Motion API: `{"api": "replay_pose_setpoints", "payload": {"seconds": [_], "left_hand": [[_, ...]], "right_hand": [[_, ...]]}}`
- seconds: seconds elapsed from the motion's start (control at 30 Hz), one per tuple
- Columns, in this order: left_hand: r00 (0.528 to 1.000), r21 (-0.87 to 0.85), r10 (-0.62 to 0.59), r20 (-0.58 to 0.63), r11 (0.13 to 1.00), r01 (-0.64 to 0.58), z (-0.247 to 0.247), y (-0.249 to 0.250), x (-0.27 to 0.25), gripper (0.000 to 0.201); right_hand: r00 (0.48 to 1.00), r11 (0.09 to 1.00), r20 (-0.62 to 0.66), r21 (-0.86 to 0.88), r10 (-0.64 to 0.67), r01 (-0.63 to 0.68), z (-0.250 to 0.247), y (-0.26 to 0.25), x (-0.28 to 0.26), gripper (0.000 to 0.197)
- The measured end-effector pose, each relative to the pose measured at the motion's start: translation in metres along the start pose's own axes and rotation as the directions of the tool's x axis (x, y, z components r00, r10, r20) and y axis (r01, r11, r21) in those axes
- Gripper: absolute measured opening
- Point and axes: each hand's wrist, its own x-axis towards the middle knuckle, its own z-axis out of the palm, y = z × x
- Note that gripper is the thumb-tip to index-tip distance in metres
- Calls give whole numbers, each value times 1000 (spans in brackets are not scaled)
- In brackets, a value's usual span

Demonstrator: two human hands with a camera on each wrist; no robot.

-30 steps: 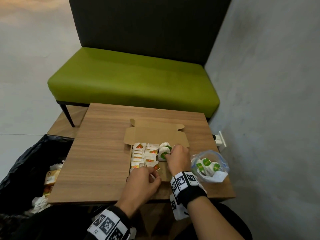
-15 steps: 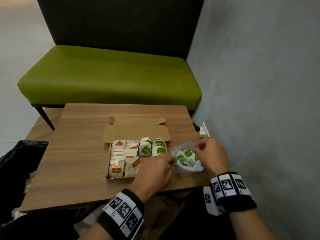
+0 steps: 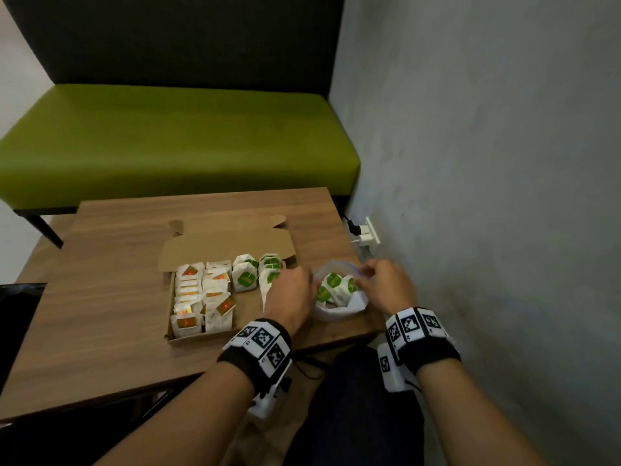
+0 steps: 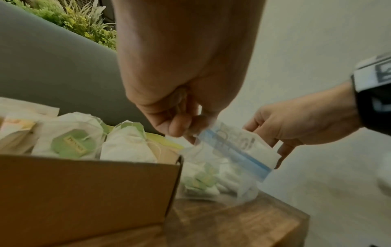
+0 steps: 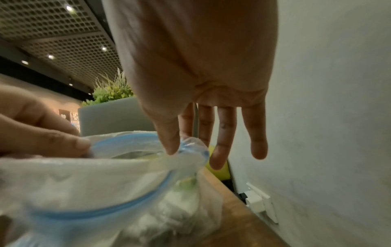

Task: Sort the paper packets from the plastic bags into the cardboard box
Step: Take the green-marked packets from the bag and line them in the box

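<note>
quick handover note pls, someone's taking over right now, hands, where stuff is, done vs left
Left hand pinches the near-left rim of the plastic bag; right hand pinches its far-right rim, so the mouth is held open.
The bag sits on the table right of the cardboard box.
Done: red-label packets fill the box's left side, green-label packets stand at its far right.
Left: green-label packets in the bag still need boxing.

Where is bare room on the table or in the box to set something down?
Bare tabletop lies left of the cardboard box; a bare strip of box floor lies below the green-tagged packets. It is crowded at the right edge: both hands hold the plastic bag.
</note>
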Motion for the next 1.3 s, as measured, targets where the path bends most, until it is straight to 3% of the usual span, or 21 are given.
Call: {"api": "replay_pose_setpoints", "payload": {"seconds": [0.1, 0.27, 0.4, 0.5, 0.57, 0.6, 0.67, 0.73, 0.8, 0.87, 1.03, 1.1, 1.17, 1.3], "left_hand": [[999, -234, 8, -50, 972, -20, -3, -1, -20, 26], [999, -651, -28, -38, 759, -4, -25, 3, -71, 27], [985, -840, -66, 158, 516, 169, -45, 7, -113, 37], [947, -857, -10, 322, 422, 296, -55, -2, -142, 38], [916, -795, 20, 401, 503, 337, -57, -11, -157, 36], [916, -724, 11, 400, 617, 308, -55, -16, -163, 35], [961, -510, -11, 277, 845, 157, -53, -21, -172, 23], [994, -362, 49, 96, 932, -11, -54, -11, -184, 16], [979, -271, 202, -26, 941, -202, -53, 4, -195, 25], [945, -150, 324, -52, 933, -328, -47, 14, -202, 31], [928, -128, 345, -141, 923, -363, -41, 16, -197, 15], [946, -186, 287, -153, 932, -313, -43, 16, -196, 15], [981, -355, 143, -128, 917, -180, -43, 16, -194, 27], [994, -650, -91, -66, 759, 26, -39, 26, -200, 42]], "right_hand": [[996, 986, -86, 165, 29, -14, -5, 3, -13, 21], [956, 911, -291, 400, 27, 96, -17, 2, -70, 16], [973, 910, -229, 399, -17, 110, -15, 2, -122, 8], [988, 886, -125, 443, -88, 135, -15, 8, -154, 25], [991, 807, -65, 575, -118, 134, -17, 10, -173, 26], [991, 763, -32, 635, -129, 120, -18, 11, -181, 24], [987, 747, 27, 657, -159, 102, -15, 12, -192, 25], [985, 795, 72, 602, -155, 81, -9, 13, -198, 30], [984, 844, 83, 528, -158, 91, 0, 10, -201, 34], [979, 880, 81, 458, -185, 128, 7, 5, -203, 36], [944, 794, 75, 565, -321, 225, -3, -3, -210, 23], [940, 784, 6, 554, -341, 281, -5, -1, -211, 20], [958, 759, -87, 592, -274, 271, -3, 0, -212, 20], [970, 657, -114, 718, -215, 230, -4, -3, -217, 25]]}}
